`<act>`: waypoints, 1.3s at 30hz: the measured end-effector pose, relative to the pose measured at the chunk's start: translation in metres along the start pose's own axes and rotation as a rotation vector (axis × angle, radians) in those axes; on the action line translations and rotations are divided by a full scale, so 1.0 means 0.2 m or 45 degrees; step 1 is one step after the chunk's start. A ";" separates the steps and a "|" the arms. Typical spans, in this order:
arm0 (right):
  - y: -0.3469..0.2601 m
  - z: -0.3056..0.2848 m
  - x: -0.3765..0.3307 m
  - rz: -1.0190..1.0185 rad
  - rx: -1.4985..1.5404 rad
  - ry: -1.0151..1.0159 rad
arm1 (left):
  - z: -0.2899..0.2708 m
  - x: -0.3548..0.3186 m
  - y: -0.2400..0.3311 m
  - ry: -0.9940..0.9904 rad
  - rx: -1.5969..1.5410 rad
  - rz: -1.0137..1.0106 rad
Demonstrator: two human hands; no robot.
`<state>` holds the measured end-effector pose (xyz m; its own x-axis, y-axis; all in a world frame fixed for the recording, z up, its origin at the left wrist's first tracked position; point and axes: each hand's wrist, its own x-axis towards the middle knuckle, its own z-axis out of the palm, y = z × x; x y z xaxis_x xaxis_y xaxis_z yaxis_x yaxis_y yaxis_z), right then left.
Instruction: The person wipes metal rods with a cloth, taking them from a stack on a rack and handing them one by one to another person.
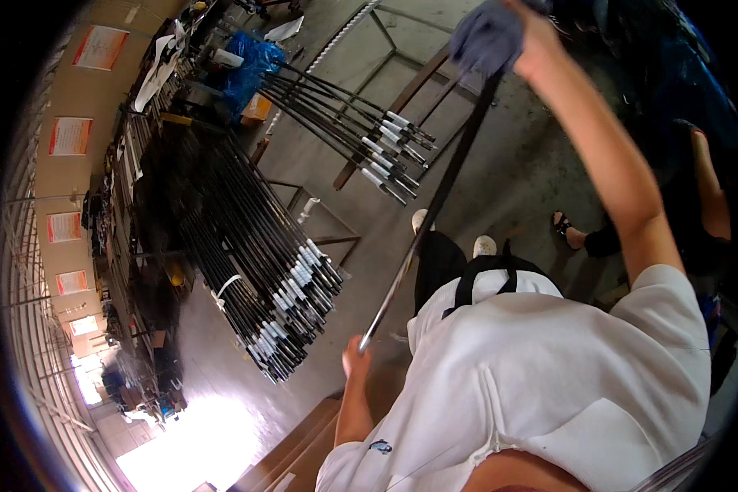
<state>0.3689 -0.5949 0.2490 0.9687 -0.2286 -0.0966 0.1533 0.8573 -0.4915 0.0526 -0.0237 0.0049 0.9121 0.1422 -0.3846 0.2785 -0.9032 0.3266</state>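
I hold one long thin rod (pixel 435 201), black along most of its length and silver near its lower end. My left hand (pixel 355 359) grips the silver lower end close to my chest. My right hand (pixel 521 37) is raised at the top of the view and presses a grey-blue cloth (pixel 488 37) around the rod's upper part. The rod runs diagonally between the two hands. My white shirt (pixel 541 369) fills the lower right.
A large tied bundle of black rods with white-banded ends (pixel 254 254) lies on a rack at left. A smaller fan of rods (pixel 361 131) rests on a metal frame. A blue bag (pixel 250 66) sits behind. Another person's sandalled foot (pixel 567 230) is at right.
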 end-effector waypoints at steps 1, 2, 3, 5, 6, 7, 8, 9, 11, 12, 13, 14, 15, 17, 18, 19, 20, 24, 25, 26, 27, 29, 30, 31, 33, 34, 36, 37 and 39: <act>-0.22 0.05 0.00 -0.026 -0.093 0.224 | -0.01 -0.06 -0.08 0.027 -0.034 -0.062; -0.27 0.09 0.09 0.036 -0.166 0.412 | -0.04 -0.21 -0.25 0.032 0.040 -0.056; -0.36 0.08 0.19 -0.017 -0.318 0.414 | -0.06 -0.30 -0.36 0.028 0.108 -0.019; -0.67 0.03 0.27 -0.231 -0.457 0.266 | -0.09 -0.35 -0.43 0.027 0.097 -0.050; -0.73 0.02 0.31 -0.328 -0.426 0.083 | -0.10 -0.40 -0.44 0.037 0.089 -0.100; -0.72 0.00 0.33 -0.347 -0.421 0.106 | -0.10 -0.41 -0.42 0.053 0.090 -0.161; -0.71 -0.04 0.34 -0.370 -0.417 0.131 | -0.10 -0.38 -0.39 0.066 0.091 -0.217; -0.69 -0.07 0.35 -0.396 -0.409 0.154 | -0.10 -0.34 -0.34 0.084 0.093 -0.272; -0.60 -0.15 0.36 -0.442 -0.404 0.197 | -0.05 -0.11 -0.09 0.110 0.113 -0.361; -0.50 -0.22 0.42 -0.434 -0.389 0.208 | -0.02 0.00 0.03 0.123 -0.010 -0.379; -0.55 -0.29 0.39 -0.506 -0.408 0.245 | 0.06 0.21 0.16 0.128 -0.054 -0.311; -0.38 -0.53 0.45 -0.337 -0.343 0.293 | 0.08 0.36 0.37 0.184 -0.215 -0.228; 0.09 -0.17 0.21 -0.141 -0.468 0.486 | 0.22 0.48 0.33 0.237 -0.424 -0.239; 0.29 -0.51 0.06 0.339 -0.270 0.583 | 0.26 0.83 0.75 0.073 -0.694 -0.236; 0.41 -0.57 -0.06 0.511 -0.269 0.637 | 0.31 1.00 0.90 0.109 -0.719 -0.243; 0.50 -0.67 -0.18 0.568 -0.301 0.790 | 0.35 1.15 1.04 -0.086 -1.043 -0.372; 0.57 -0.77 -0.30 0.750 -0.302 0.792 | 0.45 1.32 1.12 0.008 -1.075 -0.350; 0.63 -1.16 -0.76 0.777 -0.163 0.973 | 0.56 1.76 1.53 -0.019 -1.452 -0.528; 0.60 -1.15 -0.84 0.747 -0.145 0.985 | 0.65 1.88 1.56 0.063 -1.294 -0.510; 0.57 -1.12 -0.89 0.728 -0.129 0.988 | 0.77 2.02 1.53 0.154 -1.135 -0.498; 0.56 -1.08 -0.92 0.709 -0.147 1.051 | 0.89 2.15 1.48 0.198 -1.145 -0.527; 0.53 -1.07 -0.99 0.602 -0.154 1.245 | 0.98 2.24 1.56 0.126 -1.092 -0.556; 0.53 -1.06 -1.01 0.556 -0.112 1.293 | 1.01 2.28 1.60 0.096 -1.070 -0.573; 0.53 -1.07 -1.03 0.507 -0.064 1.341 | 1.03 2.30 1.64 0.104 -1.019 -0.541; 0.54 -1.08 -1.07 0.458 -0.009 1.413 | 1.04 2.31 1.69 -0.026 -0.968 -0.524; 0.57 -1.10 -1.09 0.447 0.009 1.446 | 1.03 2.30 1.72 -0.078 -0.909 -0.464; 0.63 -1.11 -1.10 0.465 0.030 1.462 | 1.02 2.28 1.75 -0.054 -0.734 -0.315; 0.67 -1.10 -1.10 0.492 0.034 1.445 | 1.03 2.28 1.75 -0.021 -0.689 -0.273; 0.74 -1.06 -1.06 0.559 0.025 1.477 | 1.03 2.27 1.78 0.039 -0.595 -0.180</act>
<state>0.1437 -0.5178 0.0131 0.1951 -0.1850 -0.9632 -0.1278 0.9689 -0.2120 0.5035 -0.3636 -0.2312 0.8619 0.2688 -0.4299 0.4994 -0.5966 0.6282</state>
